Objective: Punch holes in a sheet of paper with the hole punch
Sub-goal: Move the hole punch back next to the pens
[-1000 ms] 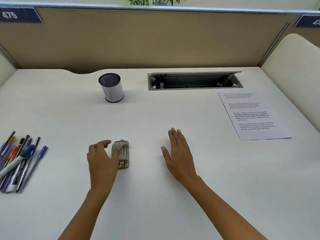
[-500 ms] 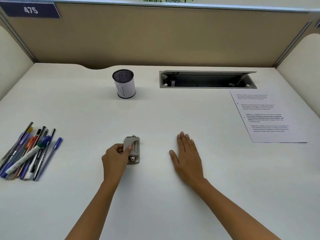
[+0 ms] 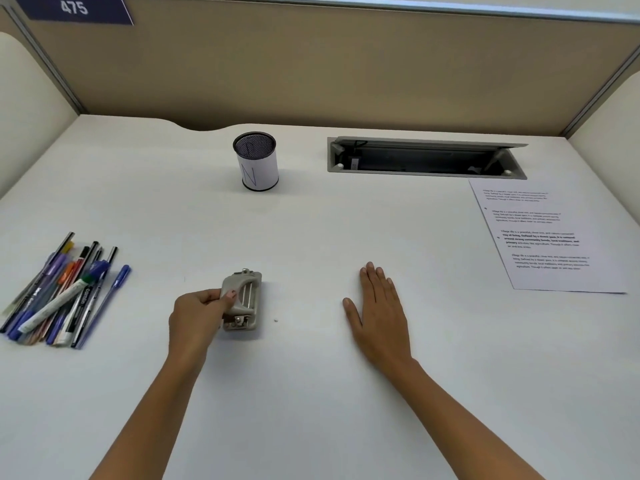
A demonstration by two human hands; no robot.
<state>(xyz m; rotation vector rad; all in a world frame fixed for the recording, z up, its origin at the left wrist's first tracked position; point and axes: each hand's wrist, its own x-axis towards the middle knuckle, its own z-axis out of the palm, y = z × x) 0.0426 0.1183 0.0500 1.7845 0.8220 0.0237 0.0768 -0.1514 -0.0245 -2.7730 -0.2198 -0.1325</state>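
At the far left of the white table (image 3: 311, 403) lies a loose heap of pens (image 3: 59, 292), their tips pointing toward the far right. To their right, near the front, the left hand (image 3: 197, 317) grips the hole punch (image 3: 244, 299): its fingers curl round the punch's left side and the thumb lies on the grey lever. The punch sits on the table with its long side running near to far. Farther back and a little to the right stands a mesh pen cup (image 3: 257, 161) wrapped in white paper, upright and well apart from the punch. A tiny white speck (image 3: 276, 321) lies just right of the punch. Next comes the right hand (image 3: 379, 313), flat on the table, palm down, fingers straight and close together, holding nothing. Beyond it, at the far edge, a cable hatch (image 3: 426, 157) stands open. Farthest right, the sheet of paper (image 3: 550, 237), printed with text, lies flat, well apart from both hands and from the punch.
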